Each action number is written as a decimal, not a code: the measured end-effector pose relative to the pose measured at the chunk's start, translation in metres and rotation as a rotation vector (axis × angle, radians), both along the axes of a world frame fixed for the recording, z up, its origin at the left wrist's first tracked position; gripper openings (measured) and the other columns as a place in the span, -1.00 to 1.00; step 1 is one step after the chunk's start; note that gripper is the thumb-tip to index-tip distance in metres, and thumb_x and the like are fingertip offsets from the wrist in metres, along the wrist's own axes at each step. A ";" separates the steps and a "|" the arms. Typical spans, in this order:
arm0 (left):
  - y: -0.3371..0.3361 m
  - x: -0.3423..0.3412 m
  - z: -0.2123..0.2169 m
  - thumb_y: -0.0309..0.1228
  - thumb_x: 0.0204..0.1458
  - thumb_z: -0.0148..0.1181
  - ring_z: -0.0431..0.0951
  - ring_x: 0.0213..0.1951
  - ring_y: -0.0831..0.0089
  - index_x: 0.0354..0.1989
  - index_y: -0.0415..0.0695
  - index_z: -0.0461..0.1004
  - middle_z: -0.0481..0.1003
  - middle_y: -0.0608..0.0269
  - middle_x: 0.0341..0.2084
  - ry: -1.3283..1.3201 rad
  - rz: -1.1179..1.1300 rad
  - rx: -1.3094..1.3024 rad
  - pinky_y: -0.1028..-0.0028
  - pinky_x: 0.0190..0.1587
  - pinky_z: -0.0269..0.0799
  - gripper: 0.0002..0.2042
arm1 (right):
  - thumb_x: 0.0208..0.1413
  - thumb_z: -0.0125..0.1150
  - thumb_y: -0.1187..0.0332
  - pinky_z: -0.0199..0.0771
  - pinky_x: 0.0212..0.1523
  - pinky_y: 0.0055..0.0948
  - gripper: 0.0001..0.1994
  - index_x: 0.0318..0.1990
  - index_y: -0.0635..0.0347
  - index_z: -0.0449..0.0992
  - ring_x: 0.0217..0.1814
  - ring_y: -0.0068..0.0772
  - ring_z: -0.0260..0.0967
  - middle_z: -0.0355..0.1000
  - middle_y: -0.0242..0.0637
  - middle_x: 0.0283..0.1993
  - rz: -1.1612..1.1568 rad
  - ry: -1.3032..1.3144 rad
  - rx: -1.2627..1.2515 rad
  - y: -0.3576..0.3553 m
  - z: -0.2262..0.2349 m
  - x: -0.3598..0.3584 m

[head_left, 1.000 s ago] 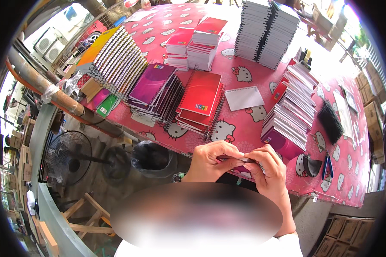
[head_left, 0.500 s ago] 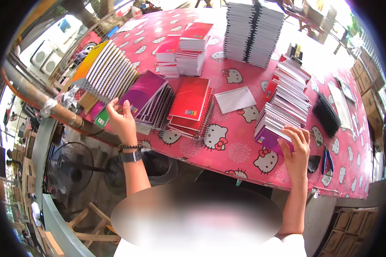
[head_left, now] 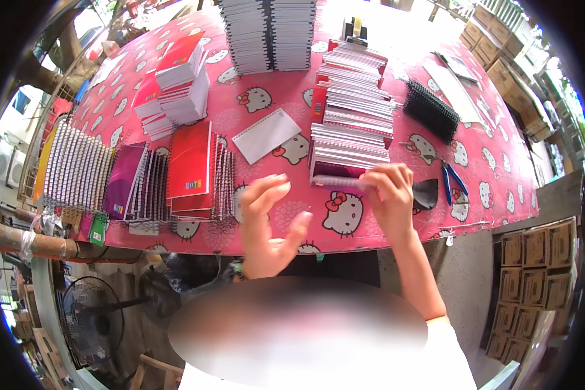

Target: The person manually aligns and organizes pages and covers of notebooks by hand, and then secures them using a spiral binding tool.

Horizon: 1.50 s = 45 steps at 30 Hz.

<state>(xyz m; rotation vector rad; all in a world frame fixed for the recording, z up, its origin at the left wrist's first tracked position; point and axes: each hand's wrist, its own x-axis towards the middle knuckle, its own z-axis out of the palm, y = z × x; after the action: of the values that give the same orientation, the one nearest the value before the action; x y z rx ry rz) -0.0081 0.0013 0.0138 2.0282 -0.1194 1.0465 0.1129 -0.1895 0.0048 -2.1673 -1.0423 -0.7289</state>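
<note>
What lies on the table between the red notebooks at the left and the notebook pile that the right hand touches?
In the head view, one white spiral-bound pad lies there on the pink tablecloth, apart from both.

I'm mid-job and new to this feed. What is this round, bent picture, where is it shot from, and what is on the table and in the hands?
There is no machine: a person works with bare hands. The camera sits on the person's head and looks down; its wide lens bends the edges. The pink table carries stacks of spiral notebooks, red notebooks, a loose white pad, a black bundle of binding coils and blue-handled pliers. The right hand pinches a thin pink notebook at the stack's foot. The left hand hovers open, empty.
</note>
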 end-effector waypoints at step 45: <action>-0.014 0.002 -0.032 -0.52 -0.03 0.21 0.49 -0.37 0.64 -0.24 -0.29 0.48 0.53 0.32 -0.43 0.873 -0.503 -0.514 0.64 -0.30 0.40 -0.82 | -0.08 0.25 0.59 0.35 -0.39 -0.66 -0.83 -0.28 0.36 0.47 -0.40 -0.74 0.31 0.41 -0.47 -0.46 0.338 1.227 0.207 -0.022 -0.013 -0.030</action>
<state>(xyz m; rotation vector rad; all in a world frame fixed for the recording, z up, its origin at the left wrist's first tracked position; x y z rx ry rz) -0.0061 -0.0131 -0.0180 1.6738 0.0924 -0.1570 0.0832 -0.2115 -0.0079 -1.6753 -0.5599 0.6021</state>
